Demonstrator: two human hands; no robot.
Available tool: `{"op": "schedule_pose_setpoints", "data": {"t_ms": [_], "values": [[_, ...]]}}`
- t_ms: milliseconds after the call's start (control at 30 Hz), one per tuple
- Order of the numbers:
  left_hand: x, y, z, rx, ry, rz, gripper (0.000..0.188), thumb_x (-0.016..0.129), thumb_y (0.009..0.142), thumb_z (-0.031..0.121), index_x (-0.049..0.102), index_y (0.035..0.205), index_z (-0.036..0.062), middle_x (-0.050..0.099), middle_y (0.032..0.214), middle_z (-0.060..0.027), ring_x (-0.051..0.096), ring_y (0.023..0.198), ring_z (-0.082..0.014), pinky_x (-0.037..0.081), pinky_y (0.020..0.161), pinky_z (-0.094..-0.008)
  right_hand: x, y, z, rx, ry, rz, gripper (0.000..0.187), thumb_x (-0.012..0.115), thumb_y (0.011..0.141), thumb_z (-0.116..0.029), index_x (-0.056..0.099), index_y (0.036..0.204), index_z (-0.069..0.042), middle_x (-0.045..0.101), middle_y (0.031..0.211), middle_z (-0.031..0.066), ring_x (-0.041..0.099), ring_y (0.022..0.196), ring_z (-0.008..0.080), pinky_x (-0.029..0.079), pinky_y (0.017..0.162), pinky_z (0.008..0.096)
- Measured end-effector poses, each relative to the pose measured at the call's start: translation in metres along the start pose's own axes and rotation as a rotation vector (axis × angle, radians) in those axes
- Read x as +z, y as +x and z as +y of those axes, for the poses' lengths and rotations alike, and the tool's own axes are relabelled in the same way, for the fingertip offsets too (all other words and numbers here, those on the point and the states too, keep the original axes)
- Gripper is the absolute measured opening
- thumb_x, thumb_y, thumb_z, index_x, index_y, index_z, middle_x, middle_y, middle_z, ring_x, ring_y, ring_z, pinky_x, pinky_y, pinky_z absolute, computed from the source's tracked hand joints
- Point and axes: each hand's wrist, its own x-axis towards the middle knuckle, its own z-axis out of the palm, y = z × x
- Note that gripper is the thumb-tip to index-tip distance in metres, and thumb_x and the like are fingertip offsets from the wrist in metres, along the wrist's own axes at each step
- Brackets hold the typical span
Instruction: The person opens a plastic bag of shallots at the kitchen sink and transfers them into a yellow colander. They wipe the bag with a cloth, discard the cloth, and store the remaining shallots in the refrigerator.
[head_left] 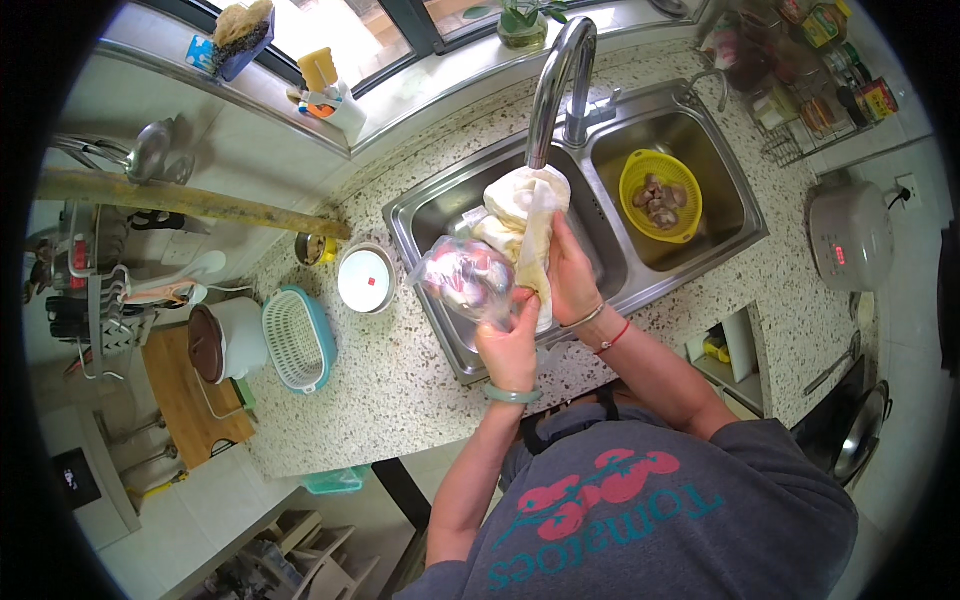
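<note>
Over the left basin of the steel sink (405, 222), both my hands are at a long, pale, yellow-stained piece (535, 255) that looks like wet cloth. My left hand (508, 348), below a green bangle, is closed with its fingertips pinching the piece's near end. Against that hand lies a clear plastic bag (465, 275) with reddish and whitish lumps inside; whether the fingers hold it too is hidden. My right hand (578, 275) grips the piece's right side, fingers partly hidden behind it. A crumpled white part (525, 195) lies under the faucet (572, 60). I cannot make out running water.
In the right basin sits a yellow colander (628, 205) with brownish meat pieces. Left on the counter stand a white-lidded bowl (365, 280), a blue basket (325, 345) and a white pot with a brown lid (205, 343). A rice cooker (850, 235) stands right.
</note>
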Motion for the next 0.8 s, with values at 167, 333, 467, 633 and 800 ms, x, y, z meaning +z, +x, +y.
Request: {"op": "schedule_pose_setpoints", "data": {"t_ms": [167,333,467,633,800], "values": [[0.004,-0.003,0.009,0.050,0.109,0.013,0.014,0.070,0.079,0.006,0.068,0.093,0.0048,0.054,0.067,0.0077,0.037,0.054,-0.0020,0.031,0.048,-0.0219,-0.001,0.001,0.004,-0.023,0.002,0.000,0.053,0.034,0.100,-0.044,0.039,0.136,-0.005,0.053,0.127,0.0084,0.052,0.114,0.0195,0.043,0.097,0.0329],[0.005,-0.004,0.010,0.104,0.181,0.012,0.015,0.069,0.079,0.005,0.068,0.094,0.0050,0.053,0.065,0.0070,0.036,0.052,-0.0026,0.031,0.047,-0.0230,-0.004,0.001,0.008,0.002,-0.077,0.038,0.053,0.035,0.099,-0.046,0.047,0.129,-0.004,0.059,0.117,0.0072,0.058,0.102,0.0145,0.049,0.084,0.0274],[0.002,-0.002,0.004,0.108,0.149,-0.029,0.015,0.069,0.079,0.005,0.067,0.094,0.0042,0.057,0.068,0.0051,0.036,0.051,-0.0027,0.031,0.047,-0.0230,-0.008,0.000,0.007,0.045,-0.131,0.022,0.053,0.034,0.099,-0.046,0.045,0.131,-0.005,0.058,0.119,0.0077,0.058,0.103,0.0148,0.048,0.085,0.0272],[0.008,-0.002,0.010,0.113,0.094,-0.040,0.012,0.071,0.079,0.007,0.067,0.090,0.0041,0.046,0.062,0.0087,0.038,0.054,-0.0012,0.031,0.048,-0.0206,-0.011,-0.001,0.009,0.059,-0.159,0.011,0.054,0.034,0.099,-0.046,0.043,0.133,-0.004,0.057,0.123,0.0083,0.057,0.106,0.0163,0.047,0.088,0.0281],[0.003,-0.002,0.001,0.046,0.023,-0.031,0.008,0.068,0.080,0.004,0.064,0.088,0.0038,0.053,0.070,0.0060,0.043,0.058,-0.0013,0.034,0.051,-0.0188,-0.024,0.010,0.006,0.073,0.058,0.060,0.050,0.035,0.100,-0.043,0.046,0.131,-0.006,0.057,0.122,0.0083,0.057,0.107,0.0192,0.047,0.091,0.0329]]}}
